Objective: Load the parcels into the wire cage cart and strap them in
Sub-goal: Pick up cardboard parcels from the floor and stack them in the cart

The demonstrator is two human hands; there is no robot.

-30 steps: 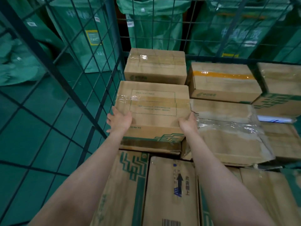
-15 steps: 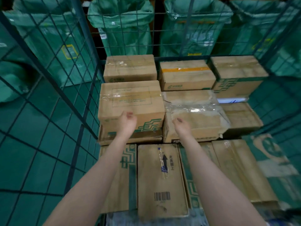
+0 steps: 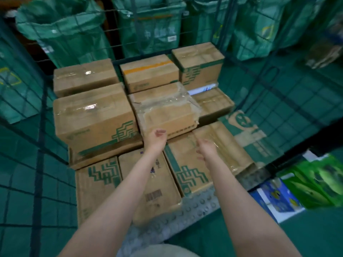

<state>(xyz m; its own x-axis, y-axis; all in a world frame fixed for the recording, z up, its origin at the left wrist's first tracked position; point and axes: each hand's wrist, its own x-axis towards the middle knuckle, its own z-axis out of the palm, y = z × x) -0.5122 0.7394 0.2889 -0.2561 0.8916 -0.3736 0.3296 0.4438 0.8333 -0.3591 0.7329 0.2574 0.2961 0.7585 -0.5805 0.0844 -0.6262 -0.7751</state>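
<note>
Green mail sacks (image 3: 61, 32) hang behind the wire cage cart (image 3: 39, 127). Your left grip (image 3: 156, 139) and right grip (image 3: 206, 150) have let go of the big parcel (image 3: 92, 117), now seated against the cart's left wall; both hang loose and empty. You probably need another parcel next; strapping waits.

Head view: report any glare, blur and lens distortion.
Head view: glare shines on top of the large left box and the box behind it; the right hand and green sacks are blurred; the wide-angle lens bows the cage wires.
</note>
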